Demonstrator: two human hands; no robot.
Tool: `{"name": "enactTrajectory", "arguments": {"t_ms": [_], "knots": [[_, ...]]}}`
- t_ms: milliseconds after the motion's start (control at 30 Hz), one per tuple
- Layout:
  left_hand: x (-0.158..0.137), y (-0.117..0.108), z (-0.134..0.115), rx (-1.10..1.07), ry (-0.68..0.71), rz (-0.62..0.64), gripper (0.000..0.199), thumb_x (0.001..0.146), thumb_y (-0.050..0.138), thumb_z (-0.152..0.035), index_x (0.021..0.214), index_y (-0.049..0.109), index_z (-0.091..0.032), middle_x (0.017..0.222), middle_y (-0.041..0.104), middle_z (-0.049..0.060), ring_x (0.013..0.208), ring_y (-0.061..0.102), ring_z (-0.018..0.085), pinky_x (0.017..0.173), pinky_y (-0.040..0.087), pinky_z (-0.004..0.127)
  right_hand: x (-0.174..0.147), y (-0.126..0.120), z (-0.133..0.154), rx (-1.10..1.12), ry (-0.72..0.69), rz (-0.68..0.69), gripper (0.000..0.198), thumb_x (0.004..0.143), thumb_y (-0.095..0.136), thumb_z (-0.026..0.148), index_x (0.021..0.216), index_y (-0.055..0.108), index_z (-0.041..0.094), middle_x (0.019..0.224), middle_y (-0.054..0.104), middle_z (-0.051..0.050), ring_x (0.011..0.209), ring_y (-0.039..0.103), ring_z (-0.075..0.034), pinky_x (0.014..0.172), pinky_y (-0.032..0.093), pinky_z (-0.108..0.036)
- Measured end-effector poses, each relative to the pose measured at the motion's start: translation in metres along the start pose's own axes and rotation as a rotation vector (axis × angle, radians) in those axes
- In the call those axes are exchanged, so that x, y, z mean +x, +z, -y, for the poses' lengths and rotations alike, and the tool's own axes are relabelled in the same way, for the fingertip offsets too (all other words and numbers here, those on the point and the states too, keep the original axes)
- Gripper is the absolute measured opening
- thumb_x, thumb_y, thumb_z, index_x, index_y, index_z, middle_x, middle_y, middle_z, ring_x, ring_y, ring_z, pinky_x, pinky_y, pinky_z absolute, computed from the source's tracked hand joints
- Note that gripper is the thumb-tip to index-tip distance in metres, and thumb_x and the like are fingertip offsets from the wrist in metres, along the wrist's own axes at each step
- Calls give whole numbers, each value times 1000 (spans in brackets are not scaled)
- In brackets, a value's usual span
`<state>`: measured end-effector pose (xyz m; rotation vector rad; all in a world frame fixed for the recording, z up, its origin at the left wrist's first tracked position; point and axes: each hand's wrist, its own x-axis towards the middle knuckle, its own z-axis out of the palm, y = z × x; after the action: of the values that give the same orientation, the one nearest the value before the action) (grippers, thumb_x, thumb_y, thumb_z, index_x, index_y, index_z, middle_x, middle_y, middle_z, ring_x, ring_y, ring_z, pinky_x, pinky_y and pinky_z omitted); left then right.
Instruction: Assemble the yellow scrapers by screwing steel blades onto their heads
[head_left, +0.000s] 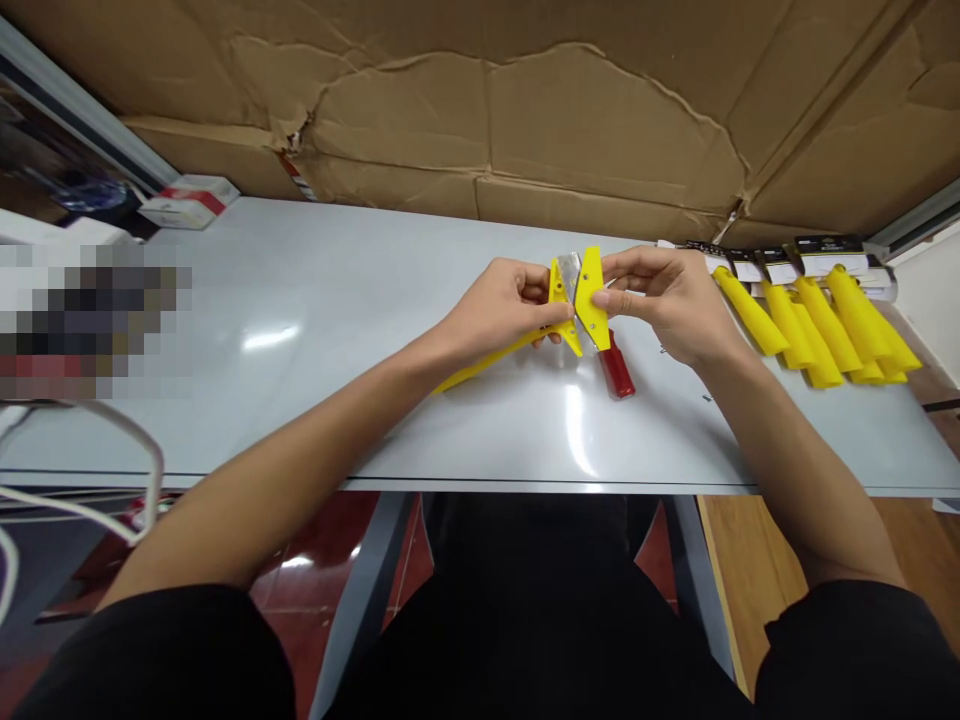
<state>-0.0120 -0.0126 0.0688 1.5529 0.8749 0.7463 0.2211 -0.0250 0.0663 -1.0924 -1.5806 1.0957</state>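
Observation:
My left hand (pixel 499 305) is closed around the head of a yellow scraper (pixel 484 362), whose long handle slants down to the left under my wrist. A shiny metal blade (pixel 568 275) lies against the head, near my left thumb. Between thumb and fingers, my right hand (pixel 679 300) pinches a yellow cover plate (pixel 594 310) with small holes or screws in it. The plate is tilted beside the blade; whether it touches the head I cannot tell. Just below it, a red-handled tool (pixel 617 372) rests on the table, its far end hidden behind the plate.
Several yellow handles with black-and-white cards (pixel 829 320) lie at the table's right. Small dark bits (pixel 706 399) are near my right forearm. A red-and-white box (pixel 191 202) stands at the back left, and cardboard (pixel 480 120) lines the back of the white table (pixel 337 270).

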Motion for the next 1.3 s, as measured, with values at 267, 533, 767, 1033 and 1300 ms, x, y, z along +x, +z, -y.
{"name": "enactTrajectory", "arguments": {"t_ms": [267,533,767,1033,1300], "knots": [[3,-2,4,16,71,40,13,81,78,-19,93,79,-16,86,81,5,78,76,17,65,55,25,-1,4,-3,-51,-9,-27,57,69,100,48,109,80,12,107,78,-7,91,74,-9,86,64,-23],[6,-6,11,61,145,148,42,84,94,-52,99,80,-16,98,83,8,91,78,20,78,61,29,-2,6,-6,-109,-27,-1,69,68,98,61,113,78,14,102,76,-6,86,69,-7,70,57,-15],[5,-7,10,142,154,70,44,79,95,-57,92,83,-16,87,80,4,79,72,16,75,59,29,-2,10,-12,-137,-74,-10,73,67,96,69,110,78,14,97,73,-5,84,68,-6,68,54,-14],[1,-3,12,407,286,-85,54,94,77,-62,63,67,-19,59,60,-1,58,51,11,55,36,27,-5,14,-10,-101,-125,-58,73,66,94,73,101,75,12,92,70,-4,80,63,-4,74,57,-16],[-2,-4,10,400,309,-75,43,94,76,-48,65,65,-19,59,45,-4,58,39,10,57,28,30,-8,14,-10,-94,-164,-56,67,72,92,70,108,76,15,100,70,-4,87,63,-4,84,59,-18]]}}
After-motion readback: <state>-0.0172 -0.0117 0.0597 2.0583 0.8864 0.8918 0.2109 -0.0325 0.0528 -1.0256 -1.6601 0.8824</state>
